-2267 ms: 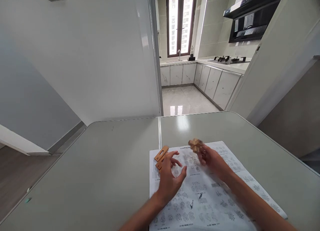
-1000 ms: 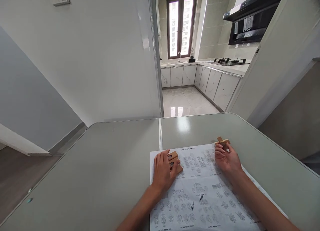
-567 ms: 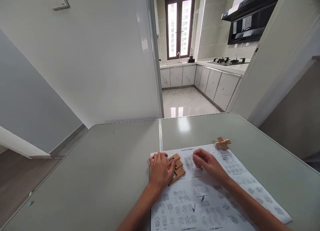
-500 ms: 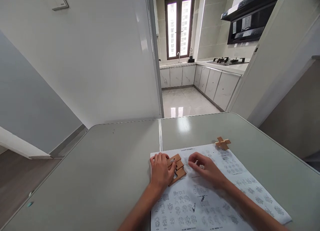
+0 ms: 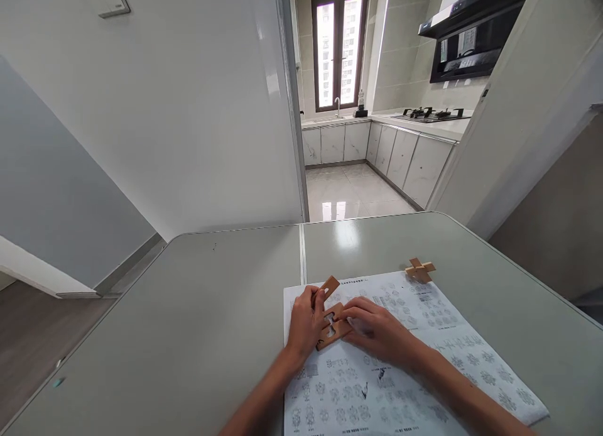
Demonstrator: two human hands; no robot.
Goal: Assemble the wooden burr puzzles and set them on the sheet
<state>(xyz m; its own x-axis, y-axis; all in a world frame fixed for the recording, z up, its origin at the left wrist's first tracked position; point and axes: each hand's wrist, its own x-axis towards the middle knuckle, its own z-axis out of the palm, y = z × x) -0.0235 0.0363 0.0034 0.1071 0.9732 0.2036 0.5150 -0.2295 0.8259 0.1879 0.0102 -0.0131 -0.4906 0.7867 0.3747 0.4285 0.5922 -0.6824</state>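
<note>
My left hand [image 5: 305, 320] pinches a flat brown wooden piece [image 5: 332, 286] with a slot in it, lifted and angled away from the other pieces. Just below it, flat notched wooden pieces [image 5: 331, 337] lie over the printed sheet, with a small pale grey shape showing in their cut-out. My right hand [image 5: 374, 326] holds these pieces by their right edge, thumb and fingers closed on them. The undersides of the pieces and some fingertips are hidden.
Beneath both hands spreads a large printed sheet [image 5: 351, 386] with rows of small diagrams. A crossed wooden puzzle [image 5: 420, 270] sits at its far right corner. The grey-green table [image 5: 226, 310] has a seam running away from me. Beyond is a kitchen doorway.
My left hand has raised one wooden piece away from the others, where it lay flat before. My right hand has moved left from above the sheet onto the remaining pieces.
</note>
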